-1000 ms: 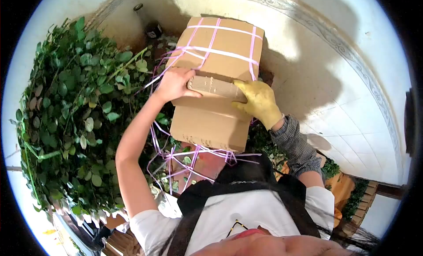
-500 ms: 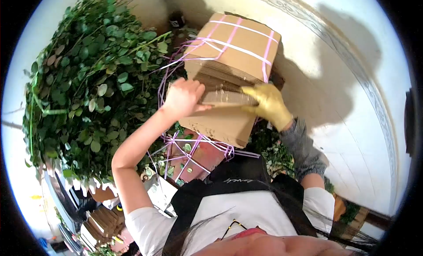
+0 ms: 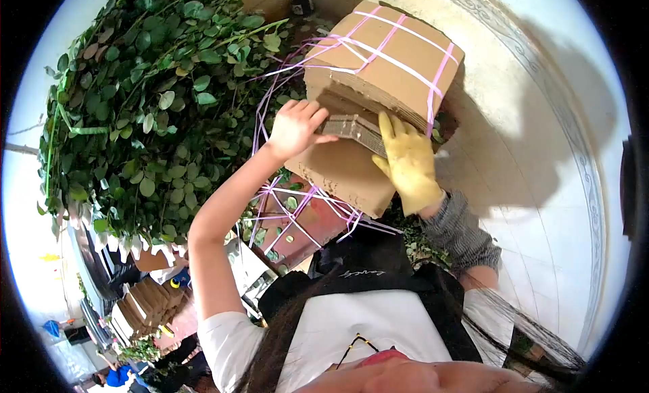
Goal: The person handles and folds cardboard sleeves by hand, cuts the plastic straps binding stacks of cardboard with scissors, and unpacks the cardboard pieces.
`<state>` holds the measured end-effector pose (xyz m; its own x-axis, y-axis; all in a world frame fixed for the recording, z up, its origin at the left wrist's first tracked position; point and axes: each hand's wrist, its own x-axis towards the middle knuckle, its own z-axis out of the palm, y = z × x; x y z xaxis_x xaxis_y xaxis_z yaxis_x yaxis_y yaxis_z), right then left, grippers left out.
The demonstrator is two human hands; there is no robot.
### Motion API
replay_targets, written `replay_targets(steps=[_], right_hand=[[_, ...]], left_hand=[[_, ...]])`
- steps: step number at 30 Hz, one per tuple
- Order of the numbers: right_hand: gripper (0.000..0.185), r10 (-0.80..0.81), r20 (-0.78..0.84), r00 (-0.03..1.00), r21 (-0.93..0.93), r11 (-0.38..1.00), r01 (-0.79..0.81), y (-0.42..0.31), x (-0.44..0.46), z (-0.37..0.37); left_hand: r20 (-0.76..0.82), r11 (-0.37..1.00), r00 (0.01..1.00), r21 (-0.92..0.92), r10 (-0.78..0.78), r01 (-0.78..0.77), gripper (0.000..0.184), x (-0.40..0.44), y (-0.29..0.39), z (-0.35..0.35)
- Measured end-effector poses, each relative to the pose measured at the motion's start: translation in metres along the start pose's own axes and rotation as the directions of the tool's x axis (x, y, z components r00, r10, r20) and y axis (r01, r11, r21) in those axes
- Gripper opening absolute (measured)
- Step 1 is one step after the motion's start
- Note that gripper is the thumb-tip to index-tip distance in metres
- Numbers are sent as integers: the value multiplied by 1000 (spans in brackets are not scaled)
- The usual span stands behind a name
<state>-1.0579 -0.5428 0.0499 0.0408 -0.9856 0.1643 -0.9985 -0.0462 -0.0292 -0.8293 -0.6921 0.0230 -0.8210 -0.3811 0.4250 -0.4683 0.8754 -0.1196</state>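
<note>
A small stack of cardboard sheets [image 3: 348, 168] is between my two hands, its corrugated edges upward. Bare, my left hand [image 3: 297, 128] clasps its left end, fingers behind and thumb in front. My right hand [image 3: 407, 162], in a yellow rubber glove, grips the right end with the thumb in front and the fingers reaching over the back. Right behind stands a larger bundle of flat cardboard [image 3: 399, 58], tied with pink and white straps.
A big heap of leafy stems [image 3: 149, 109] rises on the left. Loose pink strapping [image 3: 291, 217] lies in front over a reddish surface. The pale wall [image 3: 527, 210] runs along the right. More folded cardboard [image 3: 145, 308] is at lower left.
The cardboard and both hands appear higher and further right as the view shifts. My gloved fingers are now more upright, and the small stack's top edges look bent.
</note>
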Motion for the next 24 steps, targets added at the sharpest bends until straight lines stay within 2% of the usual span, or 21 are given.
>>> replay_targets(steps=[1, 3, 6, 7, 9, 10, 11, 13, 14, 16, 17, 19, 21, 22, 23, 24], right_hand=[[80, -3, -100, 995, -25, 1000, 1, 0, 5, 1], [81, 29, -42, 999, -49, 998, -31, 8, 9, -2], [80, -142, -187, 972, 66, 986, 156, 23, 4, 15], [80, -142, -197, 970, 56, 986, 156, 24, 2, 16], [77, -184, -106, 977, 20, 982, 187, 16, -12, 15], [70, -256, -252, 933, -9, 965, 263, 16, -23, 21], [64, -254, -334, 908, 51, 957, 287, 13, -36, 17], [63, -220, -377, 900, 116, 953, 282, 7, -49, 7], [63, -234, -364, 901, 126, 947, 297, 3, -49, -3], [73, -272, -232, 934, 135, 942, 308, 2, -46, -31], [73, -290, -226, 930, 138, 935, 326, 3, -43, -39], [66, -418, -159, 894, 375, 812, 446, 2, -27, -49], [69, -596, -3, 803, 562, 663, 494, -1, -6, -42], [69, -671, 123, 731, 631, 622, 465, -10, 1, -40], [68, -740, 237, 629, 688, 585, 429, -21, 7, -38], [68, -807, 190, 558, 750, 487, 448, -30, 7, -24]], left_hand=[[-2, 1000, 1000, -3, -4, 4, 55, 10, -2, 4], [4, 998, 1000, -58, 26, -26, 56, 23, -10, 0], [-26, 991, 992, -61, 122, -123, 57, 23, -14, -2], [-17, 992, 993, -32, 120, -120, 56, 16, -8, -6], [19, 993, 993, -2, 116, -116, 55, -5, 3, -13], [-76, 990, 987, 0, 142, -143, 54, -16, 10, -16], [-1, 988, 989, 34, 151, -151, 51, -24, 21, -32], [-14, 987, 989, 60, 148, -147, 48, -29, 42, -57], [-11, 994, 995, 45, 102, -101, 46, -29, 50, -71], [65, 1000, 998, 20, -21, 20, 44, -32, 63, -103], [84, 997, 993, 14, -82, 81, 45, -34, 65, -116], [205, 983, 966, -63, -158, 175, 49, -43, 66, -142], [553, 910, 791, -130, -263, 393, 52, -61, 67, -165], [729, 806, 642, -222, -237, 549, 56, -66, 67, -178], [897, 733, 419, -189, -143, 654, 57, -70, 69, -188], [891, 572, 449, -335, -66, 749, 61, -99, 77, -180]])
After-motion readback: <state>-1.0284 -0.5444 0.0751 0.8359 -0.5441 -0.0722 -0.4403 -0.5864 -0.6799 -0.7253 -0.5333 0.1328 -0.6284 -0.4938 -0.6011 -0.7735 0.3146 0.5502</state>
